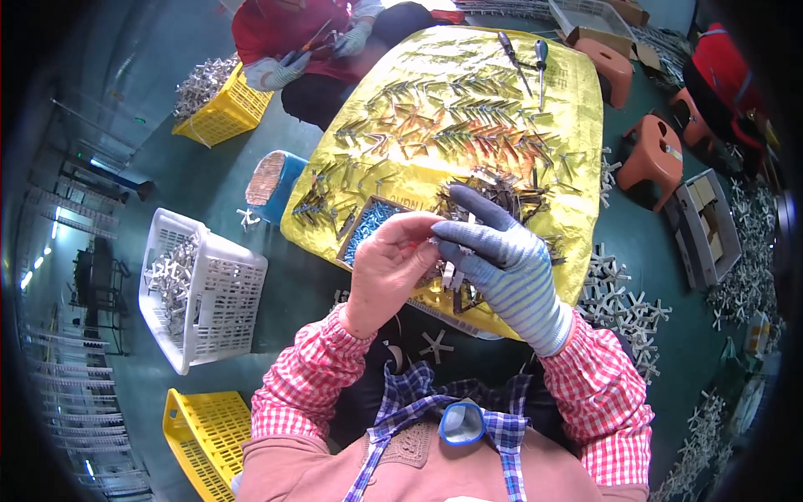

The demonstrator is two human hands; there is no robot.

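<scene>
My bare left hand (pixel 389 266) and my gloved right hand (pixel 508 263) meet over the near side of a table covered in yellow sheeting (pixel 418 60). Their fingertips pinch together on something small, mostly hidden by the fingers. A silvery metal piece (pixel 450 273) shows just below the right fingers; whether it is held or lies on the pile is unclear. Behind the right hand is a heap of dark and silvery metal strips (pixel 493 186). Beside my left hand stands a shallow box of small blue screw-like parts (pixel 374 222).
Rows of V-shaped metal parts (pixel 485 110) and two screwdrivers (pixel 541 71) lie farther up the table. A person in red (pixel 280 38) works at the far left. Around stand a white basket (pixel 230 297), yellow crates (pixel 209 443), orange stools (pixel 655 159) and star-shaped metal parts (pixel 623 309).
</scene>
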